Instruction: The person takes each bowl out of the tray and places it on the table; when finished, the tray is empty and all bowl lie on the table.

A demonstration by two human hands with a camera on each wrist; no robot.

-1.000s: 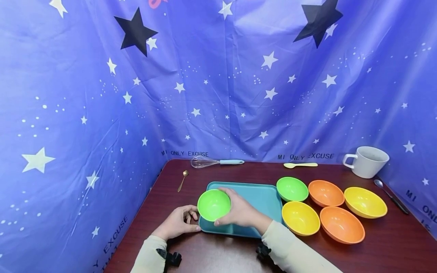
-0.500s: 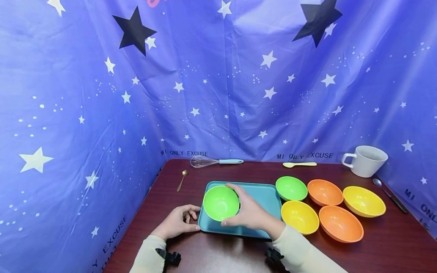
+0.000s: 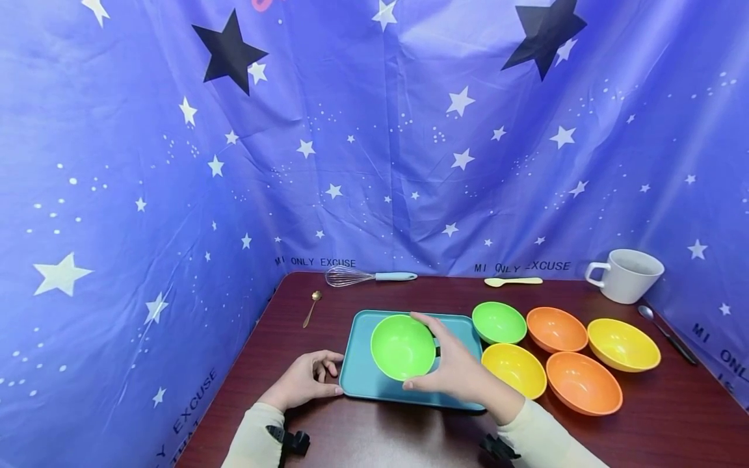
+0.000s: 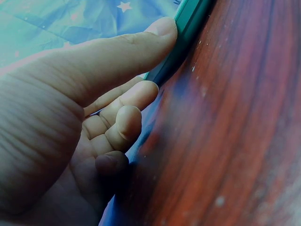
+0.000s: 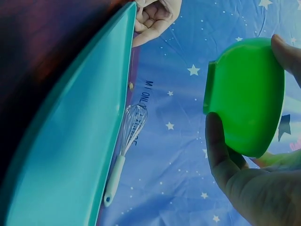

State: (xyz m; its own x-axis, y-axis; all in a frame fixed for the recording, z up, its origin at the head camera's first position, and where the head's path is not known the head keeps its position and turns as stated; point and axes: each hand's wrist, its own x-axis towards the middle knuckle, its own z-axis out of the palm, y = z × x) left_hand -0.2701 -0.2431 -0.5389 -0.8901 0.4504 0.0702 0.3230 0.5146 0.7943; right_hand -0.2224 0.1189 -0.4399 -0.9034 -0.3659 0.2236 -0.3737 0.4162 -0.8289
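I see a dark wood table (image 3: pixel 643 422) carrying a teal tray (image 3: pixel 359 377) near left, five bowls (image 3: pixel 564 330) right, whisk (image 3: pixel 368 277), spoons and mug (image 3: pixel 629 276) far.

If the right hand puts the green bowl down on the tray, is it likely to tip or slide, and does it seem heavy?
The green bowl looks light: the right hand holds it alone by the rim, above the teal tray. It seems stiff, smooth plastic, so it may slide on the tray. The small flat base in the right wrist view suggests it stands upright, though an edge push could rock it.

Left hand (image 4: pixel 70 117), thumb touching teal tray (image 4: pixel 186 35) edge
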